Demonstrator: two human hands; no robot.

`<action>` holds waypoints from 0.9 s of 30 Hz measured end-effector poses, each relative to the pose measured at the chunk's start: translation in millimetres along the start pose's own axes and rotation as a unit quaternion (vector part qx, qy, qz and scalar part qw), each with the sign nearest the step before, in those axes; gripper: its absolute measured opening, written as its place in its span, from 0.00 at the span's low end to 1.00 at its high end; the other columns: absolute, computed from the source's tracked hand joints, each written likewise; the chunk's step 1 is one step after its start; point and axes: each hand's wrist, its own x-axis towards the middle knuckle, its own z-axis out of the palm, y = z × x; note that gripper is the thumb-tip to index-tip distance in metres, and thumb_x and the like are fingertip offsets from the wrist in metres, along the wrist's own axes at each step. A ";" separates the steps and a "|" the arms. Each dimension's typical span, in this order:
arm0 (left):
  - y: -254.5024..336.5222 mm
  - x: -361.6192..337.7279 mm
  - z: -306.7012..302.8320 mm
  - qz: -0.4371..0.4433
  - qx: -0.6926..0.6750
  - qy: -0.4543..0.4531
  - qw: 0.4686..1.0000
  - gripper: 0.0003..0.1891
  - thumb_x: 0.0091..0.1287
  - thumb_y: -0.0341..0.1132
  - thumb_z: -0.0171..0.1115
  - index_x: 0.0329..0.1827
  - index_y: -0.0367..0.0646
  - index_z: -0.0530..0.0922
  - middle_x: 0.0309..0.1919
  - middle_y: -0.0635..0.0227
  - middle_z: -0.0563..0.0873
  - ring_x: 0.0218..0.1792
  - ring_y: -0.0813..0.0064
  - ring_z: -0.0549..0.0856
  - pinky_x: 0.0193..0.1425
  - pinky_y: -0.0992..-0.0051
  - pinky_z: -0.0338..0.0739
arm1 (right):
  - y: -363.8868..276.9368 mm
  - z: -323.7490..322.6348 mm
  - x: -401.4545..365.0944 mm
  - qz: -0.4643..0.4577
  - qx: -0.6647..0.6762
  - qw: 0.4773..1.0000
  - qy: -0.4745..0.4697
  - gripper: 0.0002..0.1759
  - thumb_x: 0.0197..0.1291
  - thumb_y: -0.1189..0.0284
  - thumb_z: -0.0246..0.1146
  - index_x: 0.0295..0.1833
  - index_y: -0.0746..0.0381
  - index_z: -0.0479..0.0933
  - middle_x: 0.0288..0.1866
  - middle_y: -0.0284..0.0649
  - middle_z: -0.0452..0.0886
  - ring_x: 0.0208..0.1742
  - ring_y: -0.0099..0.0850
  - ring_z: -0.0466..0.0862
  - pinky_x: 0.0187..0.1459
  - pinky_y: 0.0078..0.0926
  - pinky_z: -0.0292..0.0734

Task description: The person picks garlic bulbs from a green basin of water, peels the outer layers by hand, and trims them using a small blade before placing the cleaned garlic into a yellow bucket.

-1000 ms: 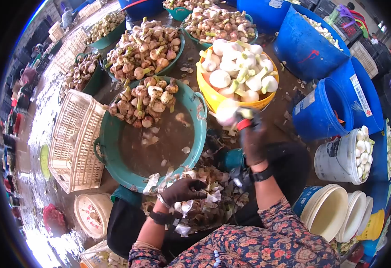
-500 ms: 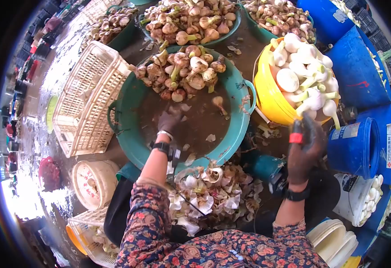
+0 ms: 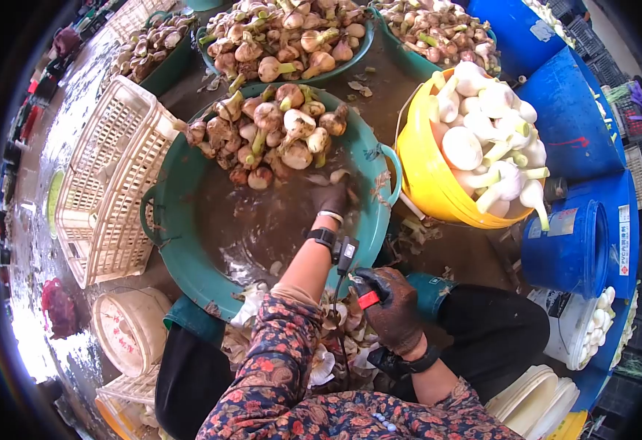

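Observation:
My left hand (image 3: pixel 330 197), in a dark glove, reaches down into the green tub (image 3: pixel 170 165). It is at a lone garlic bulb (image 3: pixel 339 176), but its fingers are too hidden to show a grip. A heap of unpeeled garlic bulbs (image 3: pixel 266 136) lies at the tub's far side. My right hand (image 3: pixel 393 309), gloved with red tape around one digit, is closed above the near side, beside garlic peelings (image 3: pixel 328 363). Whatever it holds, if anything, does not show. To the right, a yellow bucket (image 3: pixel 427 176) is heaped with peeled white garlic (image 3: pixel 493 125).
More tubs of unpeeled garlic (image 3: pixel 284 37) stand at the back. White plastic crates (image 3: pixel 112 176) and a whitish bucket (image 3: pixel 130 323) are on the left. Blue barrels (image 3: pixel 574 117) and a blue bucket (image 3: pixel 564 249) line the right. A cable (image 3: pixel 339 323) hangs near my left wrist.
My left hand has moved right across the tub to the lone bulb, and the water is stirred. My right hand has come down and left from beside the yellow bucket, and has closed.

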 end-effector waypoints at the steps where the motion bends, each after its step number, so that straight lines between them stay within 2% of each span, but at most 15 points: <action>1: -15.2 11.1 12.2 0.056 -0.057 -0.042 0.996 0.32 0.48 0.45 0.73 0.53 0.36 0.73 0.48 0.57 0.81 0.47 0.63 0.81 0.51 0.70 0.75 | 3.6 0.4 0.3 0.005 -0.001 1.000 0.001 0.09 0.51 0.76 0.63 0.40 0.63 0.80 0.34 0.45 0.80 0.37 0.45 0.79 0.39 0.35 0.75; 4: -10.1 15.1 15.4 0.155 -0.045 -0.069 0.984 0.33 0.43 0.41 0.76 0.52 0.38 0.73 0.43 0.58 0.82 0.43 0.62 0.83 0.49 0.65 0.77 | 12.4 -0.3 0.4 0.044 0.019 0.999 0.001 0.08 0.51 0.76 0.63 0.39 0.63 0.80 0.34 0.46 0.80 0.37 0.46 0.79 0.39 0.36 0.75; 6: 1.4 -2.4 -10.1 0.045 -0.040 -0.133 0.989 0.29 0.49 0.44 0.73 0.51 0.36 0.75 0.43 0.63 0.83 0.38 0.72 0.83 0.41 0.73 0.78 | 30.4 3.7 -4.4 0.042 0.016 0.999 0.005 0.11 0.53 0.76 0.64 0.44 0.63 0.79 0.33 0.43 0.80 0.38 0.39 0.81 0.40 0.31 0.75; 9: 7.6 -37.1 -61.2 0.052 -0.053 -0.446 0.892 0.25 0.54 0.41 0.71 0.52 0.37 0.75 0.42 0.70 0.82 0.39 0.81 0.80 0.46 0.76 0.76 | 59.1 13.0 1.4 0.145 0.168 0.971 0.084 0.20 0.57 0.73 0.66 0.54 0.66 0.73 0.43 0.41 0.80 0.45 0.23 0.79 0.45 0.22 0.75; 11: -4.7 -71.0 -90.9 0.101 -0.027 -0.482 0.870 0.25 0.56 0.39 0.70 0.54 0.36 0.74 0.45 0.70 0.81 0.45 0.79 0.78 0.52 0.76 0.73 | 58.2 13.6 15.9 0.141 0.336 0.927 0.091 0.21 0.55 0.73 0.66 0.54 0.69 0.72 0.49 0.41 0.78 0.46 0.25 0.78 0.48 0.23 0.75; 14: 22.7 -140.5 -147.1 0.112 0.080 -0.523 0.841 0.25 0.57 0.38 0.69 0.55 0.37 0.74 0.46 0.71 0.80 0.47 0.79 0.77 0.54 0.77 0.72 | 91.8 31.3 6.2 0.141 0.215 0.966 -0.001 0.25 0.58 0.72 0.64 0.59 0.69 0.68 0.49 0.38 0.78 0.46 0.26 0.78 0.51 0.24 0.73; 16: 39.1 -161.6 -174.4 -0.062 0.044 -0.514 0.855 0.21 0.61 0.35 0.64 0.56 0.37 0.74 0.43 0.72 0.81 0.45 0.82 0.77 0.51 0.80 0.73 | 87.4 20.5 1.6 0.184 0.286 0.938 -0.061 0.24 0.60 0.71 0.62 0.59 0.69 0.68 0.50 0.39 0.77 0.47 0.26 0.78 0.51 0.24 0.73; 18: 44.9 -188.6 -189.9 -0.004 -0.121 -0.483 0.867 0.21 0.60 0.38 0.65 0.56 0.40 0.75 0.41 0.71 0.82 0.41 0.83 0.79 0.45 0.82 0.74 | 71.1 17.7 -9.9 0.221 0.351 0.903 -0.113 0.23 0.62 0.70 0.59 0.59 0.69 0.68 0.51 0.39 0.77 0.49 0.27 0.77 0.51 0.23 0.73; 20: 26.5 -194.5 -192.4 0.002 -0.074 -0.440 0.895 0.22 0.60 0.33 0.63 0.58 0.41 0.74 0.40 0.71 0.82 0.36 0.84 0.79 0.39 0.80 0.75 | 47.5 19.6 -23.2 0.275 0.452 0.823 -0.206 0.20 0.64 0.70 0.55 0.58 0.68 0.68 0.51 0.38 0.75 0.49 0.25 0.76 0.49 0.21 0.73; 21: 23.8 -196.7 -198.6 0.258 0.024 -0.391 0.883 0.21 0.61 0.33 0.62 0.58 0.40 0.74 0.38 0.72 0.83 0.33 0.84 0.78 0.38 0.80 0.75 | 50.7 19.1 -34.8 0.047 0.288 0.937 -0.194 0.17 0.65 0.69 0.53 0.57 0.64 0.69 0.49 0.35 0.75 0.47 0.23 0.76 0.48 0.20 0.73; 22: 21.0 -197.0 -204.9 0.495 0.121 -0.311 0.803 0.20 0.61 0.33 0.61 0.57 0.39 0.75 0.37 0.73 0.83 0.30 0.85 0.77 0.37 0.79 0.74 | 45.4 13.2 -36.7 0.041 0.287 0.937 -0.193 0.17 0.65 0.69 0.53 0.57 0.64 0.69 0.49 0.35 0.75 0.47 0.23 0.76 0.48 0.20 0.73; 24: 20.4 -200.0 -209.9 0.098 -0.096 -0.279 0.950 0.20 0.61 0.33 0.62 0.56 0.38 0.75 0.34 0.69 0.83 0.28 0.76 0.80 0.37 0.75 0.75 | 35.9 1.6 -45.4 -0.031 0.231 0.956 -0.180 0.17 0.62 0.69 0.56 0.56 0.63 0.70 0.49 0.38 0.77 0.47 0.28 0.78 0.49 0.25 0.74; 25: 23.1 -207.5 -222.8 0.136 0.034 -0.259 0.956 0.21 0.59 0.36 0.65 0.54 0.38 0.74 0.41 0.65 0.82 0.42 0.74 0.79 0.50 0.75 0.72 | 32.5 -3.0 -50.5 -0.066 0.202 0.962 -0.171 0.17 0.61 0.69 0.58 0.55 0.62 0.70 0.50 0.39 0.78 0.47 0.30 0.79 0.49 0.27 0.74; 26: 24.0 -218.6 -229.5 0.137 0.035 -0.259 0.956 0.21 0.59 0.36 0.65 0.54 0.38 0.74 0.41 0.65 0.82 0.42 0.74 0.79 0.50 0.75 0.72 | 33.2 -4.7 -55.9 -0.065 0.203 0.962 -0.170 0.17 0.61 0.69 0.58 0.55 0.62 0.70 0.50 0.39 0.78 0.47 0.30 0.79 0.49 0.27 0.74; 27: 25.0 -230.4 -235.5 0.282 0.157 -0.229 0.918 0.23 0.58 0.36 0.66 0.55 0.38 0.74 0.44 0.63 0.81 0.44 0.72 0.79 0.51 0.74 0.72 | 32.4 -6.3 -58.4 -0.055 0.149 0.972 -0.171 0.19 0.58 0.68 0.61 0.54 0.62 0.71 0.48 0.41 0.79 0.47 0.34 0.80 0.49 0.29 0.74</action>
